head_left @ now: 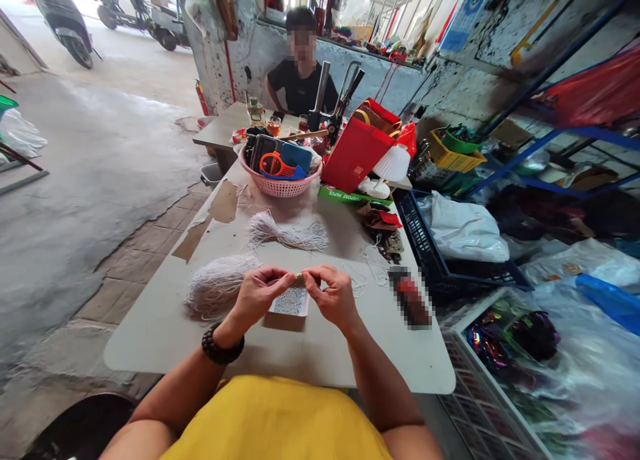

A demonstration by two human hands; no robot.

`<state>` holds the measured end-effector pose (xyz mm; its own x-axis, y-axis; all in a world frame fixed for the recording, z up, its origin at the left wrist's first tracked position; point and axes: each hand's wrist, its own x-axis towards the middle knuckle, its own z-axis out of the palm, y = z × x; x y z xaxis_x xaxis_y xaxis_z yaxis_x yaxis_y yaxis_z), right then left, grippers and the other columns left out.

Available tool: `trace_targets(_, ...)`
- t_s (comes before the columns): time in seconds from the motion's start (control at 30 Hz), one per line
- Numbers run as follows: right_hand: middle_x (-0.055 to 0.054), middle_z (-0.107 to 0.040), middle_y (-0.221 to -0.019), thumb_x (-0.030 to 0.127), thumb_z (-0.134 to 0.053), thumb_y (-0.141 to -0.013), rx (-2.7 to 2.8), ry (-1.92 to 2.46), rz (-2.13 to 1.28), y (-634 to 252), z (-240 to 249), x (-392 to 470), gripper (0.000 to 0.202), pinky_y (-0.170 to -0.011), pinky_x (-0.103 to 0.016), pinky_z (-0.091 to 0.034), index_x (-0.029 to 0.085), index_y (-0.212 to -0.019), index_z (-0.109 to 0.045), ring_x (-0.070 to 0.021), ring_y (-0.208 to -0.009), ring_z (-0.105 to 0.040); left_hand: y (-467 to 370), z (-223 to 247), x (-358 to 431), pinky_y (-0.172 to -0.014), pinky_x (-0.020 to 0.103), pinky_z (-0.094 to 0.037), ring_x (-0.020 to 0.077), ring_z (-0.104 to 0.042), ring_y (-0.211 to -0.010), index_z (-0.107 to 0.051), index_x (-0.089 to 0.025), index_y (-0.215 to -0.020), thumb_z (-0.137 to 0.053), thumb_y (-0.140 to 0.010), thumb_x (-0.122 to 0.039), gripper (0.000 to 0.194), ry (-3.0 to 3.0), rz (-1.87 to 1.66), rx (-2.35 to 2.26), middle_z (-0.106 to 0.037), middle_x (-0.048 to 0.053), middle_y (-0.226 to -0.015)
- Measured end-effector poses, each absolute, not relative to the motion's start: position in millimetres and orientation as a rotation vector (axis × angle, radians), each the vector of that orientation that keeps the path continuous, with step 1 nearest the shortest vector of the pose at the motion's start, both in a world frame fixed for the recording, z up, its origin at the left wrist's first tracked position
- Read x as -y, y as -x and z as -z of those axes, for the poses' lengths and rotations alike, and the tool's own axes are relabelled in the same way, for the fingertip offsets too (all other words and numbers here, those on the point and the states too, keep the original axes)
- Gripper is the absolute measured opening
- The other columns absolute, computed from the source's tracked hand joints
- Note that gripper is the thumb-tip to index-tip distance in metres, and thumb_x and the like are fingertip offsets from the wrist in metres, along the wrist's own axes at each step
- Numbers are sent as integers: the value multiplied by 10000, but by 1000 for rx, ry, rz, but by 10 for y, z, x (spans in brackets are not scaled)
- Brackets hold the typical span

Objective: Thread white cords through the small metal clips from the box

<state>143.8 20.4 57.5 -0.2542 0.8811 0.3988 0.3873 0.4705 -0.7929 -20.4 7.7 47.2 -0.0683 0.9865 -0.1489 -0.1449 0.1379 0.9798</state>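
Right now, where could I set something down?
Two bare patches on the table: near left, between the left forearm and the larger string bundle; near right, between the right forearm and the pixelated object. A pink basket and a red bag crowd the far end; left hand and right hand occupy the middle.

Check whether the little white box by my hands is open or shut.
Open: the white box shows small pale pieces lying uncovered inside its rim.

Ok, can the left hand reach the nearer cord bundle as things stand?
Probably yes: the nearer cord bundle lies right beside the left hand, with nothing visible between them. But that hand seems to pinch a small item along with the right hand, so it may need to let go.
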Motion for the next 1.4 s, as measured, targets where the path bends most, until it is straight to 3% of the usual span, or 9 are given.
trace_targets(0.2,-29,-663,-705,280,-564,-896,1845,1035,-773,-1455,-592,-209,182,-632,-284,-465,231,-832,-727,-148,-638,-573,244,-517,-56,-401,208,-338,109,-497,-458,-719,-159,-621,-817,-569,-452,313,-974,-1222,-1209,-606,3,-486)
trace_targets(0.3,-43,-691,-874,327,-623,-882,1926,1011,-881,-1524,-616,-244,181,-688,-294,-490,247,-1019,-710,-156,-728,-614,268,-512,-67,-433,213,-375,115,-515,-482,-729,-161,-641,-821,-568,-460,321,-987,-1215,-1208,-635,12,-522)
trace_targets(0.43,-76,-662,-1163,379,-772,-768,2080,1000,-854,-1590,-641,-297,588,-870,-371,-478,304,-1314,-567,-197,-929,-629,282,-481,-84,-499,228,-430,128,-549,-526,-737,-157,-641,-828,-554,-474,341,-1009,-1189,-1243,-689,37,-587)
trace_targets(0.53,-78,-682,-1122,374,-753,-795,2205,981,-759,-1573,-621,-338,471,-908,-400,-440,306,-1245,-631,-228,-1015,-618,274,-457,-85,-553,239,-465,144,-586,-571,-750,-157,-660,-826,-561,-472,339,-1010,-1161,-1221,-720,55,-637)
trace_targets(0.73,-66,-709,-851,294,-626,-908,2315,886,-664,-1503,-568,-380,158,-766,-328,-421,243,-1014,-732,-192,-801,-613,297,-392,-93,-526,223,-426,123,-541,-540,-746,-150,-655,-795,-607,-488,345,-1075,-1108,-1165,-689,42,-606)
trace_targets(0.87,-64,-677,-756,207,-572,-921,2423,906,-559,-1504,-582,-311,150,-720,-306,-404,186,-872,-712,-175,-730,-581,365,-337,-90,-484,209,-359,99,-454,-500,-726,-146,-674,-689,-724,-515,375,-1289,-1002,-1168,-600,0,-535)
trace_targets(0.97,-61,-657,-730,155,-560,-888,2485,903,-532,-1523,-592,-206,146,-703,-299,-409,161,-786,-664,-169,-716,-561,428,-337,-46,-526,210,-371,105,-470,-536,-700,-144,-684,-591,-820,-468,368,-1543,-851,-1185,-595,-10,-549)
trace_targets(1.13,-32,-616,-639,133,-547,-844,2365,725,-757,-1571,-613,1,150,-631,-262,-431,175,-707,-593,-150,-639,-516,510,-431,127,-521,198,-368,99,-487,-519,-683,-149,-676,-537,-868,-349,313,-1783,-720,-1083,-606,-14,-542)
trace_targets(1.4,-17,-599,-621,226,-591,-852,2134,724,-1146,-1619,-512,215,161,-563,-234,-427,165,-708,-627,-120,-595,-519,546,-446,340,-524,183,-415,103,-580,-502,-674,-160,-651,-545,-876,-231,269,-1888,-793,-937,-685,14,-577)
